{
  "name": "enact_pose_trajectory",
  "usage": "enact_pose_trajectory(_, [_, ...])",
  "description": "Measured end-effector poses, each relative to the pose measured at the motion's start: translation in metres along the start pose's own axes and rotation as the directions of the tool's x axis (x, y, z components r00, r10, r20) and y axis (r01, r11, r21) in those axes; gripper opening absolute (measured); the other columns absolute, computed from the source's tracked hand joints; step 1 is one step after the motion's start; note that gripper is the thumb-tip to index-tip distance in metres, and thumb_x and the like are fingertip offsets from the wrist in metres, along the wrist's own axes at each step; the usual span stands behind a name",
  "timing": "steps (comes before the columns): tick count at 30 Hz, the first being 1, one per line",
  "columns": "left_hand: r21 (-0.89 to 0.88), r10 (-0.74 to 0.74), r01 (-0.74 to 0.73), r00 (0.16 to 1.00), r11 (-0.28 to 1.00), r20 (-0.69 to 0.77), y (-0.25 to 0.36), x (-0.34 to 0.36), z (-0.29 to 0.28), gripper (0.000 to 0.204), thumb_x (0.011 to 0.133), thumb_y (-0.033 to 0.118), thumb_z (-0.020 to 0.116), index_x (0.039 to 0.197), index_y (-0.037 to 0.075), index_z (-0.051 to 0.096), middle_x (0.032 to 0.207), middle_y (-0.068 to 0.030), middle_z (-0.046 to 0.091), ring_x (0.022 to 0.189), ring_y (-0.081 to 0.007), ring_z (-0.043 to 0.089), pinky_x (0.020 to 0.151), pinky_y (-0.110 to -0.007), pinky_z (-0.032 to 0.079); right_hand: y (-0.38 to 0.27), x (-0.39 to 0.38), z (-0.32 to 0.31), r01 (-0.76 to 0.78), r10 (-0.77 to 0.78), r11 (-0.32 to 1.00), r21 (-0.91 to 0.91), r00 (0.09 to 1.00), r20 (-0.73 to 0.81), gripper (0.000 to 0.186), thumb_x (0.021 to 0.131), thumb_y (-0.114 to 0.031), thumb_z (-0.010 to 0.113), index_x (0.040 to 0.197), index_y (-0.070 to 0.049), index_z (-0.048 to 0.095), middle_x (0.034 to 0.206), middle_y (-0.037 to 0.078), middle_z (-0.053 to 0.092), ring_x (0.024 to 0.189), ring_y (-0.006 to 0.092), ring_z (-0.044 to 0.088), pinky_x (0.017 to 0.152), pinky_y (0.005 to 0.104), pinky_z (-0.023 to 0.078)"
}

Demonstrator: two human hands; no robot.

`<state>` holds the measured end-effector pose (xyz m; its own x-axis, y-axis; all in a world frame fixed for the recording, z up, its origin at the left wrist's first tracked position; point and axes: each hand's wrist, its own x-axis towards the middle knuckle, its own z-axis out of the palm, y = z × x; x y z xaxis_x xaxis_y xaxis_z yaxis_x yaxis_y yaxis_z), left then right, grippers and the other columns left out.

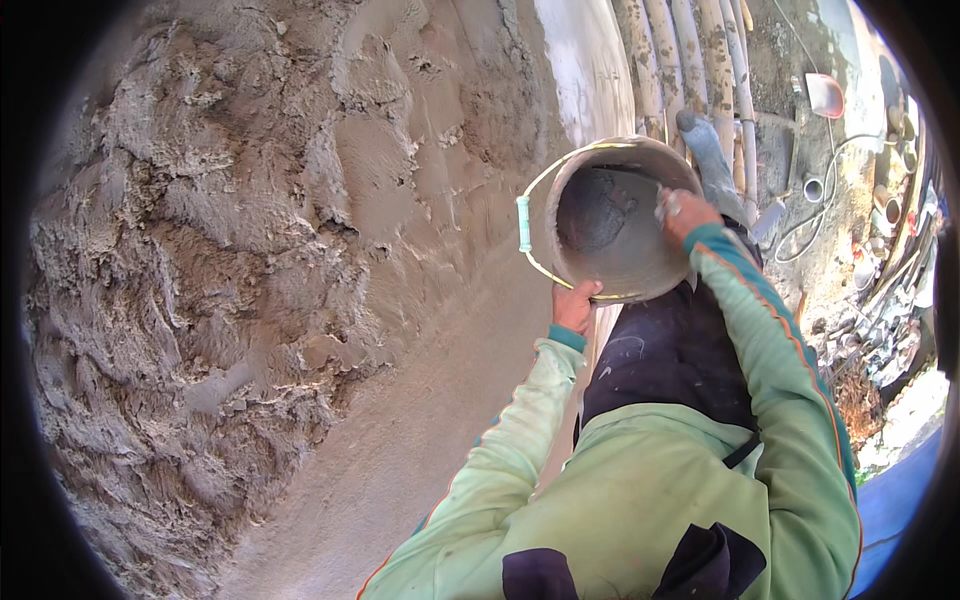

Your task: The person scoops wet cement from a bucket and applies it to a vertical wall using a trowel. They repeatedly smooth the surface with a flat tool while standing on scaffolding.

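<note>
A round bucket (625, 265) tilts toward me, its wire handle with a pale green grip (523, 222) hanging off its left side. Dark grey wet material (590, 215) sits inside. My left hand (576, 308) is closed on the bucket's lower left rim. My right hand (682, 212) is at the inner right of the bucket, closed round the handle of a tool, apparently a trowel (645, 182), whose blade is partly hidden. Rough wet plaster (200, 250) covers the surface at left, with a smoother band below.
Several mud-spattered poles (692, 60) run beside a pale strip, and a booted foot (705, 140) shows near them behind the bucket. At right lie a red-and-white scoop-like object (824, 95), a cable (830, 200), a short pipe (813, 188), cluttered debris (885, 330) and a blue sheet (900, 500).
</note>
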<state>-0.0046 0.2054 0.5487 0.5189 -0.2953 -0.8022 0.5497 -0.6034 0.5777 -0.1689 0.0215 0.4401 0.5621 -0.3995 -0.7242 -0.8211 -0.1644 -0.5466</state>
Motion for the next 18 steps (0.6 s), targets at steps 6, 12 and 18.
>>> enact_pose_trajectory(6, [0.120,-0.004,0.004,1.000,0.993,0.002,0.029,-0.002,-0.011,0.046,0.075,-0.001,0.063,0.119,-0.003,0.052,0.103,-0.0079,0.061,0.088,-0.0194,0.062,0.074,-0.033,0.052,-0.009,-0.028,-0.011,0.217,-0.218,0.968,-0.123,0.976,0.008,0.029,0.095,-0.024,0.043,0.104,-0.003,0.062,0.089,0.021,0.067,0.083,0.0394,0.066,0.075,0.0514,0.054])
enact_pose_trajectory(12, [0.140,0.137,-0.145,0.988,0.980,0.065,0.057,0.003,-0.014,0.024,0.075,0.000,0.064,0.099,0.001,0.059,0.081,-0.0022,0.060,0.073,-0.0156,0.062,0.065,-0.032,0.052,-0.018,-0.031,-0.007,0.243,-0.242,0.967,-0.081,0.970,0.023,0.022,0.093,-0.020,0.048,0.100,-0.002,0.059,0.087,0.021,0.066,0.082,0.0409,0.065,0.070,0.0511,0.052])
enact_pose_trajectory(18, [0.089,0.091,-0.109,0.978,0.990,0.186,0.083,0.001,-0.005,0.030,0.075,-0.002,0.063,0.104,0.001,0.059,0.086,-0.0030,0.060,0.078,-0.0165,0.062,0.070,-0.033,0.052,-0.041,-0.027,-0.011,0.387,-0.377,0.922,0.020,0.907,-0.188,0.019,0.088,-0.020,0.055,0.098,-0.006,0.062,0.091,0.019,0.066,0.084,0.0397,0.065,0.072,0.0485,0.053])
